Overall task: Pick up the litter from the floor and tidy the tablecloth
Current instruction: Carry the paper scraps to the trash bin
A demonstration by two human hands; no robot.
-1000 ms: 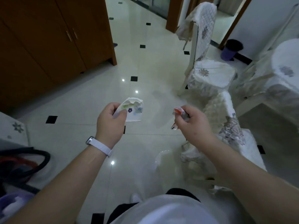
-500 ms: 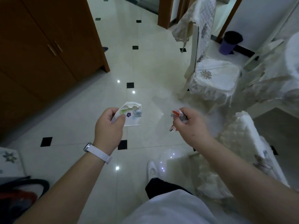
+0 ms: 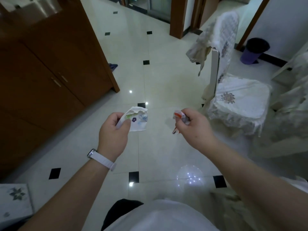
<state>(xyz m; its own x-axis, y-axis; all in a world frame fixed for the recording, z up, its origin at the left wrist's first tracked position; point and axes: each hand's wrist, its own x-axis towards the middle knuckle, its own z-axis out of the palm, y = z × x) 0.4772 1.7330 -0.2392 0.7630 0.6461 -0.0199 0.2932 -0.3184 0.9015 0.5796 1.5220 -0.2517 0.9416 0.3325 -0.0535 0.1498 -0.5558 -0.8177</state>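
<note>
Litter half of the job looks about done imo. My left hand (image 3: 113,130) is curled round a torn paper scrap (image 3: 139,121) w/ a purple flower print, thumb and fingers pinching its lower left corner so most of it sticks up past my knuckles. My right hand (image 3: 193,129) is closed on a crumpled wrapper (image 3: 178,116), white w/ red on it, and a bit pokes out below my fingers too. So both bits are off the floor (image 3: 158,77) and held out in front of me over the tiles, well apart from each other. I can't spot any more rubbish on the tiles from here. Next move prob = walk to the purple bin (image 3: 255,50) w/ the black liner, over by the far wall past the lace-covered chair (image 3: 238,100), and let both bits drop in. It's well away, so I need to go round the chair w/o snagging its cover. After that, the tablecloth. Tbh I can't tell which cloth that is; the lacy white cloth (image 3: 298,90) at the right edge might be it.
</note>
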